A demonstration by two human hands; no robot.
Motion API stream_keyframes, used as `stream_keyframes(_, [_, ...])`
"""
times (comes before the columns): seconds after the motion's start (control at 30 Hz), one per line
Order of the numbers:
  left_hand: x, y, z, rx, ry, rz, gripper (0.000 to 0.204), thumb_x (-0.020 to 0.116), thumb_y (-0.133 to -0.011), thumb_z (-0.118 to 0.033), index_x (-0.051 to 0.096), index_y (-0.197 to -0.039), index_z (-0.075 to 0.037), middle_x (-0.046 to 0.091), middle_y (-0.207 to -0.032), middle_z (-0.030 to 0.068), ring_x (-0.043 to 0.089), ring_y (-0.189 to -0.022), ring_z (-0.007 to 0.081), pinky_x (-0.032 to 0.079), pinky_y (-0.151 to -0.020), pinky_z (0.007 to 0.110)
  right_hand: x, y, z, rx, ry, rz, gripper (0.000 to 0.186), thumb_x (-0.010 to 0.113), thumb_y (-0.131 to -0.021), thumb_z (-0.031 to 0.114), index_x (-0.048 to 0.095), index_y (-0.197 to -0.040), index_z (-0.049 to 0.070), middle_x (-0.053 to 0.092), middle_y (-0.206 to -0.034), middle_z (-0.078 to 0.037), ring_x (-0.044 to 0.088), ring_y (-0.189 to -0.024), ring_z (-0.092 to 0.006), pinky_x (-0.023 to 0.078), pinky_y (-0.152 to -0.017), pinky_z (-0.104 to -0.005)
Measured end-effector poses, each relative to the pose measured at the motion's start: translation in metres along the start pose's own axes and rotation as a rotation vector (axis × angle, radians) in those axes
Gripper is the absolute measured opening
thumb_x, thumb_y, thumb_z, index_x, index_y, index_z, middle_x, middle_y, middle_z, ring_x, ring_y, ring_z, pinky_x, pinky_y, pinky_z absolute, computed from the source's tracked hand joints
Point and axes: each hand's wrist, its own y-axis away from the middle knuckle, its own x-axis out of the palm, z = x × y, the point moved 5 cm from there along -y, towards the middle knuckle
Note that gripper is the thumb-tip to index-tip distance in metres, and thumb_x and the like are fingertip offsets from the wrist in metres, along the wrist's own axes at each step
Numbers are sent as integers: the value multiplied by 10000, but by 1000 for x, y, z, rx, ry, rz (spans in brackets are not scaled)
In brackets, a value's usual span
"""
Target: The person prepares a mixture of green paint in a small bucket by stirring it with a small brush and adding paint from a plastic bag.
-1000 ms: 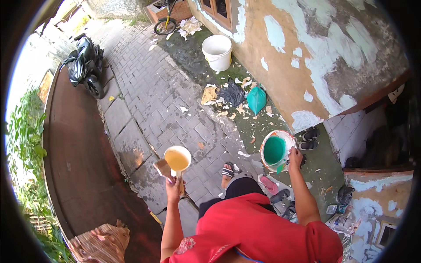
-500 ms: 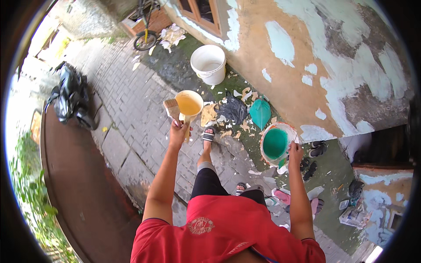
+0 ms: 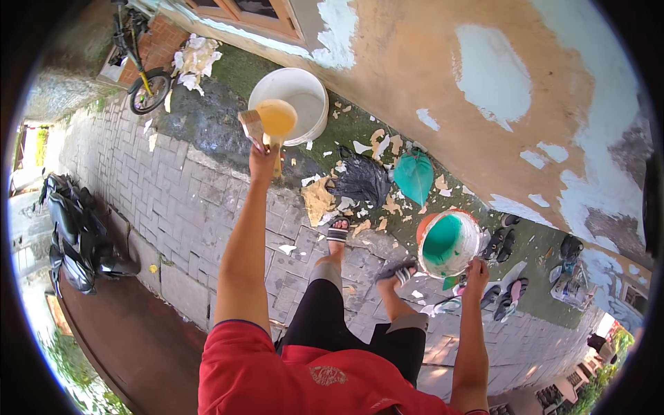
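My left hand (image 3: 263, 164) is closed around the handle of a yellow dipper (image 3: 279, 119), with a wide paintbrush (image 3: 251, 126) gripped beside it, bristles up. In the view, the dipper overlaps the left part of a large white bucket (image 3: 317, 130) standing on the ground; whether they touch I cannot tell. At the right, my right hand (image 3: 476, 275) holds a smaller paint bucket (image 3: 469, 242) by its rim or handle; the fingers partly hide the grip. Its outside is white with orange smears, and teal-green shows inside.
A black plastic bag (image 3: 361, 181), a teal leaf-shaped piece (image 3: 413, 176) and paint flakes litter the ground along the patchy wall (image 3: 387, 69). Sandals (image 3: 510, 297) lie at right. A motorcycle (image 3: 76, 235) stands at left; a bicycle (image 3: 149, 90) leans at far left.
My view has swung and moved nearer the wall. The dipper and brush have come up to the large white bucket. My right foot has stepped forward, and the paint bucket has come along.
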Motion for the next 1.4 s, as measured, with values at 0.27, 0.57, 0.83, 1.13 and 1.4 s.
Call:
stream_keyframes(0.27, [50, -148, 81, -60, -191, 80, 384, 743, -873, -220, 557, -1120, 8, 718, -884, 146, 719, -686, 228, 558, -549, 367, 72, -29, -19, -2, -100, 72, 231, 599, -961, 210, 576, -798, 48, 517, -715, 16, 402, -605, -68, 305, -553, -252])
stream_keyframes(0.57, [117, -122, 66, 207, -58, -39, 292, 633, -968, -285, 621, -1039, -2, 676, -888, 120, 678, -742, 140, 485, -506, 246, 89, -88, -70, 44, -69, -20, 252, 610, -955, 209, 582, -793, 18, 517, -706, 8, 406, -609, -63, 313, -558, -240])
stream_keyframes(0.83, [233, 25, 123, -156, -113, 256, 302, 628, -976, -332, 532, -815, -96, 498, -573, -14, 431, -407, 60, 299, -355, 220, 83, -165, -100, -25, -121, 32, 266, 604, -969, 208, 565, -760, 48, 400, -634, 46, 337, -587, -68, 290, -564, -254])
stream_keyframes(1.13, [365, -30, 208, -144, -131, 450, 362, 682, -929, -392, 549, -802, -79, 484, -586, -20, 428, -395, 69, 325, -371, 219, 58, -236, -131, -189, -72, -74, 297, 632, -940, 280, 638, -827, 6, 480, -676, 34, 411, -633, -55, 315, -587, -233])
stream_keyframes(1.4, [415, -42, 226, -116, 12, 520, 345, 661, -939, -333, 516, -745, -87, 469, -543, -4, 391, -356, 86, 303, -354, 239, 66, -283, -183, -151, -176, -134, 263, 632, -943, 198, 607, -804, -24, 384, -617, 56, 347, -582, -68, 285, -556, -251])
